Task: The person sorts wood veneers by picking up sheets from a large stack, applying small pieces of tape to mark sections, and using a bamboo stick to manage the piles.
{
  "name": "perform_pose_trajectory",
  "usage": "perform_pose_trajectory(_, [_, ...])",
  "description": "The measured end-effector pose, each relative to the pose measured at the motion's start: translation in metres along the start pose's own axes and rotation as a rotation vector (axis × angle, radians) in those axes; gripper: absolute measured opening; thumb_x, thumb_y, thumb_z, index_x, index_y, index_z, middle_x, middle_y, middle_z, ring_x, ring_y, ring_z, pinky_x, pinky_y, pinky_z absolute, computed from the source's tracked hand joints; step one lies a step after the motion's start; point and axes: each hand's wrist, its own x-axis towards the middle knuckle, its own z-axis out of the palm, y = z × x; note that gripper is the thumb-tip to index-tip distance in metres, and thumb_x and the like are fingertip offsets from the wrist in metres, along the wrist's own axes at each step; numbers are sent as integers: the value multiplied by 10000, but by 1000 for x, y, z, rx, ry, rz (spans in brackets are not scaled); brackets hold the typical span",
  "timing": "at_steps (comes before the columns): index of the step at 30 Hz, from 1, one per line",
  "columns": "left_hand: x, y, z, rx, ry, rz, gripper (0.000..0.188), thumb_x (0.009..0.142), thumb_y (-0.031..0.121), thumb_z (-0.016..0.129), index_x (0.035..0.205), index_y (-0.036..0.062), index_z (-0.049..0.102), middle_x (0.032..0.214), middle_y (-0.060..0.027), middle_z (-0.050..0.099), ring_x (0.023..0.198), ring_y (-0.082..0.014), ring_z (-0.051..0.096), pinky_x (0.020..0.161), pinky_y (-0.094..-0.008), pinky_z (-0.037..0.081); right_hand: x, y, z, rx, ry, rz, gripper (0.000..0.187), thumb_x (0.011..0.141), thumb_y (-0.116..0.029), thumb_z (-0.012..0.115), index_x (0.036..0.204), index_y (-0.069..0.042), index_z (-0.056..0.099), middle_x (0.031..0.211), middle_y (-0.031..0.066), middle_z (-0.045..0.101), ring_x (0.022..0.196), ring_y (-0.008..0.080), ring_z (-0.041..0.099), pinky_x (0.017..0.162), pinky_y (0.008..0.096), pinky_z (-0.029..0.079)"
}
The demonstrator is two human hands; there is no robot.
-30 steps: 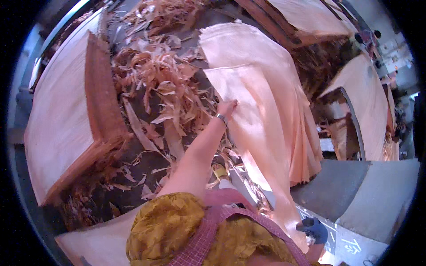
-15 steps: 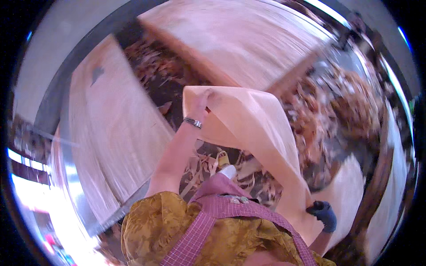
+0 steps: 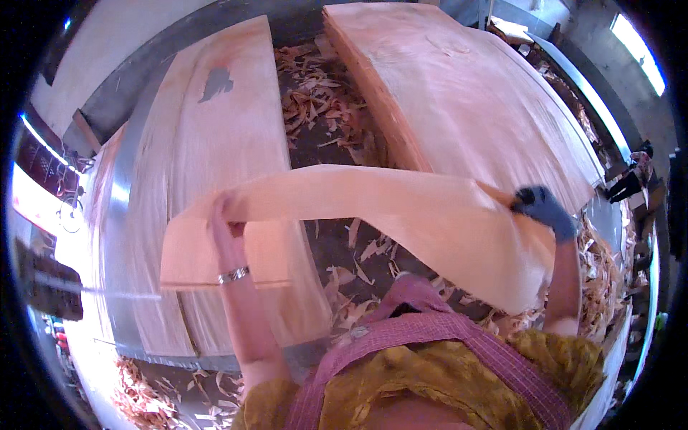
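Note:
Between my hands hangs a thin, pale orange wood veneer sheet point(image 3: 344, 190), its middle sagging and its right part folded downward. My bare left hand point(image 3: 229, 215), with a silver band at the wrist, is closed on the sheet's left part, over the veneer on the left table. My right hand point(image 3: 541, 208), in a dark blue-grey glove, pinches the sheet's upper right edge near the tall veneer stack. Beneath my left hand lie long pale veneer sheets point(image 3: 240, 143), the top one with a ragged hole point(image 3: 217, 84) at its far part.
A thick stack of veneer point(image 3: 459, 93) stands ahead to the right. Torn veneer scraps point(image 3: 322, 104) litter the floor between stack and table, and more scraps point(image 3: 600, 279) pile up on the right. The table's grey metal edge point(image 3: 122, 190) shows at left. Another person point(image 3: 634, 175) stands far right.
My view has turned rightward. The sheet has been lifted and spread sideways: my left hand has moved left over the table, and my right hand has risen from low by my body.

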Motion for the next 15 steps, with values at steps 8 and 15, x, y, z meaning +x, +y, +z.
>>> perform_pose_trajectory(8, [97, 34, 0, 50, 221, 202, 294, 831, 266, 721, 1031, 63, 645, 1010, -68, 678, 915, -197, 651, 727, -341, 554, 377, 1, -32, 335, -3, -250, 351, 753, -382, 708, 968, -105, 687, 986, 139, 664, 954, 328, 599, 844, 404, 481])
perform_pose_trajectory(15, [198, 36, -5, 79, 434, 264, 301, 855, 272, 693, 1048, 48, 639, 1050, -85, 668, 922, -209, 648, 782, -340, 550, 697, -50, 15, 304, 57, -549, 317, 782, -331, 644, 1032, -138, 677, 1042, 146, 669, 1015, 336, 616, 870, 434, 480])
